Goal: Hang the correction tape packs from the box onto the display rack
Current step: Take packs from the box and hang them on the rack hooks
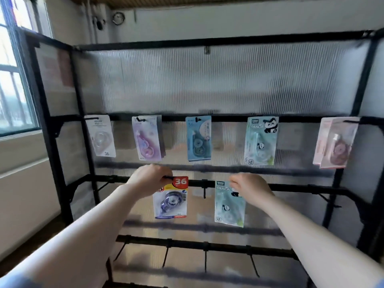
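A black display rack (301, 119) stands in front of me with ribbed translucent back panels. Several correction tape packs hang along its upper bar: white (101, 135), purple (147, 137), blue (198, 138), a green panda pack (260, 140) and a pink one (334, 142). At the middle bar my left hand (150, 178) pinches the top of a yellow-and-red pack marked 36 (171, 199). My right hand (250, 187) grips the top of a second green panda pack (228, 204) at the same bar. The box is out of view.
Bare black hooks stick out from the middle bar (204, 193) and from the lower bar (205, 260). A window (14, 80) and a wall are on the left. The rack's side frames (44, 121) close in left and right.
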The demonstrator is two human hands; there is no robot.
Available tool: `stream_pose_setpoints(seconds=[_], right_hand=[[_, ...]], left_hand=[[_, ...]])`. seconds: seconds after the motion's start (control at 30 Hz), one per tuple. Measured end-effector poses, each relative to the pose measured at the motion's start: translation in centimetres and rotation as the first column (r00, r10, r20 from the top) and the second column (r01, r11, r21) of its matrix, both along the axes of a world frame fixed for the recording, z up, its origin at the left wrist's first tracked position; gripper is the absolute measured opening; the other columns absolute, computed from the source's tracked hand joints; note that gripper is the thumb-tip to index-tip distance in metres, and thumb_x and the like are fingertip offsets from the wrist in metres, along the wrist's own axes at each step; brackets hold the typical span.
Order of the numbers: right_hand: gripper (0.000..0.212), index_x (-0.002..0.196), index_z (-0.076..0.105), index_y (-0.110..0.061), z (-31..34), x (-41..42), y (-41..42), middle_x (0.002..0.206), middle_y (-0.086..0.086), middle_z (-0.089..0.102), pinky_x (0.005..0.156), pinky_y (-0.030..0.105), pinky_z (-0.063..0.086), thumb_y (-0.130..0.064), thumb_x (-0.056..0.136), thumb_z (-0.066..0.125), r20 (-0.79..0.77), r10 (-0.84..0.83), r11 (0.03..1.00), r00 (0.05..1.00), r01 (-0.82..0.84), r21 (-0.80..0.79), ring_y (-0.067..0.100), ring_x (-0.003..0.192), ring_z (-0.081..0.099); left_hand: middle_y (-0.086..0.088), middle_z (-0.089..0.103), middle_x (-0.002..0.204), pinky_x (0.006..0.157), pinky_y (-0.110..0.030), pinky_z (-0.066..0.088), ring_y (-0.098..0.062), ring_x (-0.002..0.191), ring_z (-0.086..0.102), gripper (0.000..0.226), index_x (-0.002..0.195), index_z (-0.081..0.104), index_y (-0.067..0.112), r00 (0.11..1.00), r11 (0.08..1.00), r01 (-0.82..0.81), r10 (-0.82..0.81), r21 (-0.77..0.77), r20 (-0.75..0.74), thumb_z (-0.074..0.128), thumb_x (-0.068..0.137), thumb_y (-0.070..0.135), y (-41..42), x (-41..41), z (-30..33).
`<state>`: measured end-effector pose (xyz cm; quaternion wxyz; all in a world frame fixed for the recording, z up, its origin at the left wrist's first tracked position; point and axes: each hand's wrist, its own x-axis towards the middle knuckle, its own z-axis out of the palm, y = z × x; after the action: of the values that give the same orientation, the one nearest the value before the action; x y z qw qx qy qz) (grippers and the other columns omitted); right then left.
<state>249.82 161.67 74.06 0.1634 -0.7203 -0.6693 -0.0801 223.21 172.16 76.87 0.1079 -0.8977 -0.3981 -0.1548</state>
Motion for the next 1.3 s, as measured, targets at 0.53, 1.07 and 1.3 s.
stream_pose_setpoints(seconds=[0.53, 1.07, 1.3], right_hand=[[0.021, 0.093, 0.066, -0.018, 11.1, 8.9, -2.2, 0.082, -0.007, 0.065, 0.060, 0.024, 0.037, -0.026, 0.097, 0.047, 0.005, 0.013, 0.944, 1.000, -0.014, 0.329, 0.015, 0.075, 0.058], [0.024, 0.110, 0.067, -0.015, 13.6, 11.4, -0.4, 0.109, 0.001, 0.068, 0.081, 0.034, 0.048, -0.019, 0.097, 0.047, -0.030, 0.094, 0.912, 0.995, -0.074, 0.403, 0.022, 0.098, 0.061], [0.031, 0.125, 0.057, -0.006, 13.3, 12.1, 0.0, 0.126, 0.009, 0.059, 0.098, 0.033, 0.042, -0.004, 0.098, 0.042, -0.019, 0.122, 0.932, 0.992, -0.108, 0.347, 0.024, 0.116, 0.054]], left_hand=[[0.005, 0.067, 0.092, 0.061, -0.029, 0.047, -0.014, 0.075, 0.061, 0.026, 0.104, 0.064, 0.025, 1.000, 0.994, 0.016, -0.019, 0.110, 0.023, 0.051, 0.092, 0.043, -2.8, 8.2, 9.0], [0.007, 0.067, 0.096, 0.065, -0.030, 0.049, -0.014, 0.077, 0.060, 0.022, 0.103, 0.064, 0.026, 0.999, 0.993, -0.038, 0.037, 0.115, 0.004, 0.052, 0.092, 0.041, -2.5, 8.6, 9.7], [0.006, 0.068, 0.095, 0.069, -0.035, 0.053, -0.015, 0.079, 0.061, 0.024, 0.106, 0.064, 0.027, 0.997, 0.994, -0.075, 0.076, 0.082, -0.010, 0.051, 0.092, 0.041, -2.4, 8.3, 8.4]])
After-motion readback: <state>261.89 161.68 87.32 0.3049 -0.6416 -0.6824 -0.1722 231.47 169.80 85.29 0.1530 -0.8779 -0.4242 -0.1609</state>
